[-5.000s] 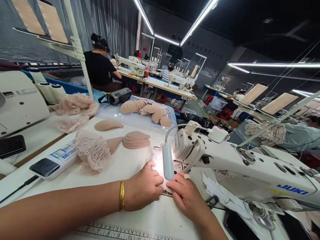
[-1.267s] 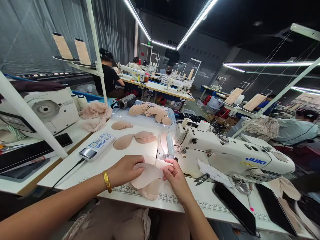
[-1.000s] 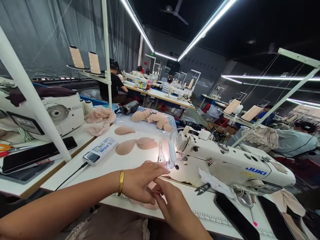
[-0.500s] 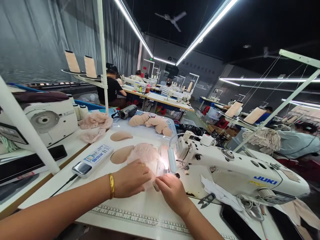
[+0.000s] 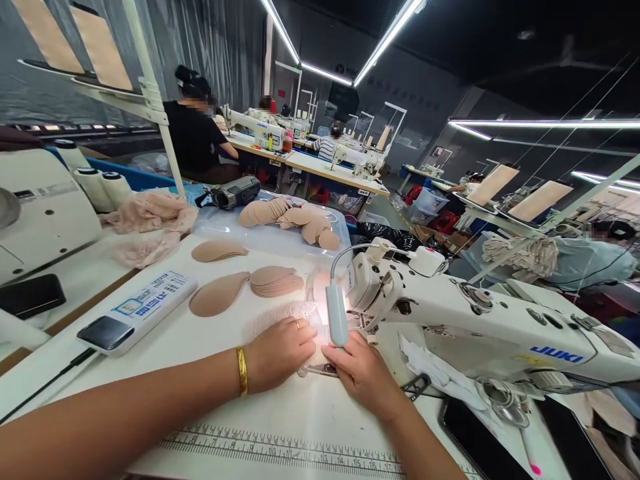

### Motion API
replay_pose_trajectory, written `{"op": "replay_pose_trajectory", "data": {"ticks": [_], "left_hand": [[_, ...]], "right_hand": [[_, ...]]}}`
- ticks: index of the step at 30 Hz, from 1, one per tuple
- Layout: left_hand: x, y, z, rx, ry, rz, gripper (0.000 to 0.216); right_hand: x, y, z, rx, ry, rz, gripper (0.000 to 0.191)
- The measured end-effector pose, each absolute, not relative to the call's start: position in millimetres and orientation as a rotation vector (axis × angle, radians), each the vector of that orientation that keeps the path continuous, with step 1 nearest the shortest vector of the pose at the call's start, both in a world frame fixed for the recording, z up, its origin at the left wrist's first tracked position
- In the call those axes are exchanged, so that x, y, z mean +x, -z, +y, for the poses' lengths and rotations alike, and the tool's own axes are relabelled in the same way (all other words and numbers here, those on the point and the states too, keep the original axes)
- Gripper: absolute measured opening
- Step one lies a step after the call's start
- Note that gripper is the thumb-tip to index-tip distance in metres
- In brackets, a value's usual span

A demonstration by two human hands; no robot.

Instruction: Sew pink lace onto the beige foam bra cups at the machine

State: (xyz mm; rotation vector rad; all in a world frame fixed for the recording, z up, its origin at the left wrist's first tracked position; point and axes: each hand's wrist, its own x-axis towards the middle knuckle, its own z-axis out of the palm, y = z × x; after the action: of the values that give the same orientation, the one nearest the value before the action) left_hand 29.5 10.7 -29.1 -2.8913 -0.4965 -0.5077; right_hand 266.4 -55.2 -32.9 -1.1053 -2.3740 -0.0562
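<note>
Sewing workshop, rows of machines (image 5: 440,297), thread cones (image 5: 103,50), strip lights (image 5: 387,44)

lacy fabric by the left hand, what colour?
The lacy fabric is pale pink; head view shows it.

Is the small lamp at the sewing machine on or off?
On: the small lamp casts a bright glow beside its head, over the pale fabric near the left hand.

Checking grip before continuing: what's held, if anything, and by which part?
The left hand lies on the near part of the pale lace fabric; whether pinching or pressing cannot be told, nor any hold by the right hand.
</note>
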Motion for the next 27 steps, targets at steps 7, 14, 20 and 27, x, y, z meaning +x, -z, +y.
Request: {"op": "replay_pose_trajectory", "data": {"ticks": [7, 14, 20, 27], "left_hand": [[36.7, 31.3, 9.7, -2.873, 0.475, -0.604, 0.019], [41.7, 29.5, 5.5, -2.848, 0.473, -0.627, 0.019], [42.8, 26.7, 2.5, -2.813, 0.498, -0.614, 0.024], [42.9, 25.3, 25.6, -2.835, 0.562, -0.460, 0.021]], "right_hand": [[269.7, 34.9, -52.8, -1.131, 0.020, -2.376, 0.031], [268.2, 36.7, -53.5, -1.179, 0.000, -2.369, 0.033], [266.4, 35.2, -54.1, -1.186, 0.003, -2.366, 0.033], [264.4, 36.2, -53.1, -1.286, -0.021, -2.345, 0.030]]}}
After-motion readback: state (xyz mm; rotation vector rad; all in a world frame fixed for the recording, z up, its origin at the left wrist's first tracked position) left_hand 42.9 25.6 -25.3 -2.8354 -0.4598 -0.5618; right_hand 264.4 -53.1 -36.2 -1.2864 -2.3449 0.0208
